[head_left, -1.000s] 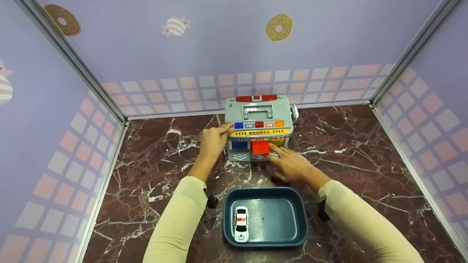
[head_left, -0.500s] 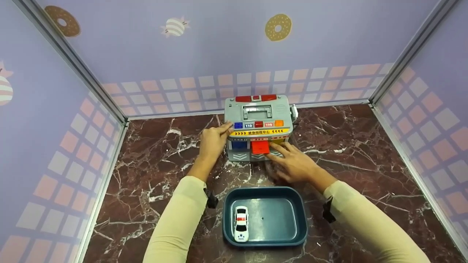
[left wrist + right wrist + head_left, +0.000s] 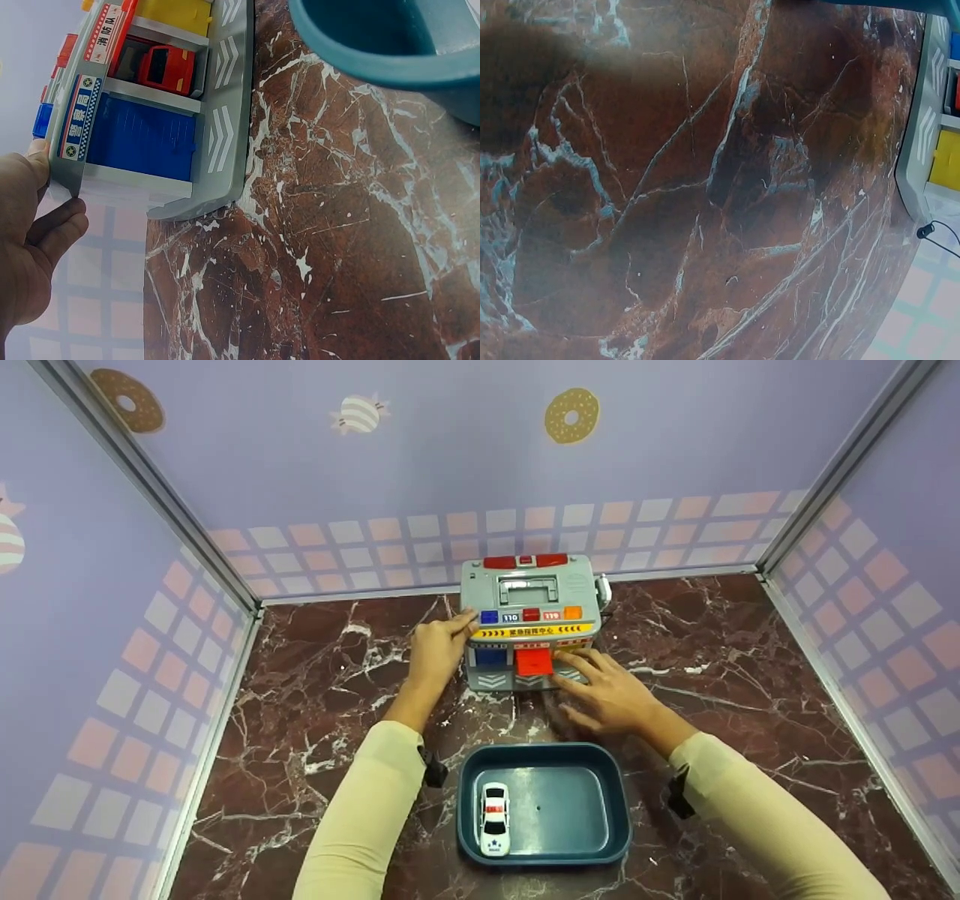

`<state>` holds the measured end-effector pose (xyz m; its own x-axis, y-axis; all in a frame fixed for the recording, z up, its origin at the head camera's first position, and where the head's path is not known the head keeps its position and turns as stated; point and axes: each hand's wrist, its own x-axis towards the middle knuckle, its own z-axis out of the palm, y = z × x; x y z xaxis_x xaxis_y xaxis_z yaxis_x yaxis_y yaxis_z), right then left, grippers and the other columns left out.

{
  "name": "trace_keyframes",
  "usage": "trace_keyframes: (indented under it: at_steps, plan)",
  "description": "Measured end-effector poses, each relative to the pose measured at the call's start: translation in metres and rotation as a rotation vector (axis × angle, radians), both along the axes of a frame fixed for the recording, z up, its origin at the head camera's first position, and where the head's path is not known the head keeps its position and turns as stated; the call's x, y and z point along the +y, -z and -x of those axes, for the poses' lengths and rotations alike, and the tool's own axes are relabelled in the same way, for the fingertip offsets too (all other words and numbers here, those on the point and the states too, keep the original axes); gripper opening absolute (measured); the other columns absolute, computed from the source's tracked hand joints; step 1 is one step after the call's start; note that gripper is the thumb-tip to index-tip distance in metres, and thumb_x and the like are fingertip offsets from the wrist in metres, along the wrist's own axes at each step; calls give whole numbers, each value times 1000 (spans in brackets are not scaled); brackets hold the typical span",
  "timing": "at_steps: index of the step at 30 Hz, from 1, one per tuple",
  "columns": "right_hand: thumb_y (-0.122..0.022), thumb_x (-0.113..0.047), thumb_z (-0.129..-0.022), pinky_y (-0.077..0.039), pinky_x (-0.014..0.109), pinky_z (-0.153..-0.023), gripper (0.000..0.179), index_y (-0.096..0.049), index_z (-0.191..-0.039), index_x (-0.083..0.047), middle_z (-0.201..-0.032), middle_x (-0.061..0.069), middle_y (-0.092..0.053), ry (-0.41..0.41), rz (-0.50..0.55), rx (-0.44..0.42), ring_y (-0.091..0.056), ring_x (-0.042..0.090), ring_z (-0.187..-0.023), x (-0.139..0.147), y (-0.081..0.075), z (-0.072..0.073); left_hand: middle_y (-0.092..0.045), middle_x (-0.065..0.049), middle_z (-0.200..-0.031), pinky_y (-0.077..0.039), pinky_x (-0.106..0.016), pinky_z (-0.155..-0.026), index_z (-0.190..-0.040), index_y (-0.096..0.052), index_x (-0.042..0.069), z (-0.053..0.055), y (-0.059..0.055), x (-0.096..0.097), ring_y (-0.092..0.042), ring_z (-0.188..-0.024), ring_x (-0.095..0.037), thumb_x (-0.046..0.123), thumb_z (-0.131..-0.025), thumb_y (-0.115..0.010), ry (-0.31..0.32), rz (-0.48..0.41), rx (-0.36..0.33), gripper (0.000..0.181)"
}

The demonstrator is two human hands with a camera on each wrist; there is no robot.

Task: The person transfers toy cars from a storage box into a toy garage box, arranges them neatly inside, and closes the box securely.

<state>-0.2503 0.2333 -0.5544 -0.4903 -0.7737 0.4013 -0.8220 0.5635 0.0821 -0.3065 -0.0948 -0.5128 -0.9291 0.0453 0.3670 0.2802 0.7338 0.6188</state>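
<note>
Red and raised, the door (image 3: 534,663) juts from the middle of the toy station (image 3: 525,632), whose roof (image 3: 484,589) my left hand (image 3: 438,649) pinches at the corner and should brace firmly so my right hand (image 3: 609,697), fingers spread just beside the door, can guide it lightly.

The left arm (image 3: 364,810) and right arm (image 3: 772,810), both pale-sleeved, reach forward, angled inward. The left hand (image 3: 439,651) holds a pinch; the right hand (image 3: 611,696), back upward, spreads its loosely extended fingers (image 3: 577,663).

1 playset (image 3: 529,619), 3 doors (image 3: 139,135), 1 tray (image 3: 562,810), 2 cars (image 3: 495,819) (1 red)
</note>
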Motion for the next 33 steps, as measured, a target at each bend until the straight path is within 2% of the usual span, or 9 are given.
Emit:
trace_keyframes:
  at_steps: [10, 13, 16, 22, 26, 33]
  plan:
    - [-86, -38, -90, -60, 60, -103, 50, -73, -132, -13, -144, 23, -66, -7, 72, 97, -65, 45, -123, -5, -3, 5, -79, -2, -130, -61, -55, -111, -125, -84, 23, -1, 1, 0, -77, -123, -39, 36, -100, -81, 1, 4, -4, 29]
    - [-88, -37, -88, -60, 59, -100, 52, -72, -132, -12, -142, 21, -66, -1, 82, 119, -64, 44, -122, -7, -7, 7, -78, -2, -130, -61, -55, -111, -125, -84, 23, -1, 1, -1, -77, -123, -39, 36, -100, -81, -2, 4, -8, 29]
    - [-84, -38, -92, -59, 57, -97, 50, -71, -133, -13, -140, 19, -67, 18, 81, 129, -65, 42, -123, -10, -13, 8, -79, -2, -129, -62, -55, -108, -125, -84, 23, -1, 0, -1, -78, -122, -37, 36, -100, -81, -3, 11, 0, 28]
    - [-74, -42, -102, -54, 57, -100, 47, -70, -140, -16, -145, 16, -67, 93, 62, 97, -65, 39, -128, -22, -25, 11, -80, -2, -128, -63, -53, -107, -125, -84, 23, -1, 1, -1, -78, -121, -35, 35, -101, -80, 1, 15, 19, 27]
    - [-76, -41, -102, -54, 60, -102, 49, -69, -145, -19, -149, 17, -66, 145, 60, 84, -64, 41, -133, -32, -30, 14, -79, -3, -128, -64, -54, -106, -125, -85, 24, 0, 1, -1, -78, -121, -37, 35, -101, -81, -6, 17, 15, 27]
    - [-74, -46, -103, -52, 66, -108, 54, -64, -151, -24, -157, 19, -59, 237, -5, -1, -58, 44, -141, -47, -39, 19, -80, -2, -127, -64, -55, -105, -124, -85, 25, 0, 2, -1, -78, -120, -37, 36, -100, -81, -1, 17, 16, 27]
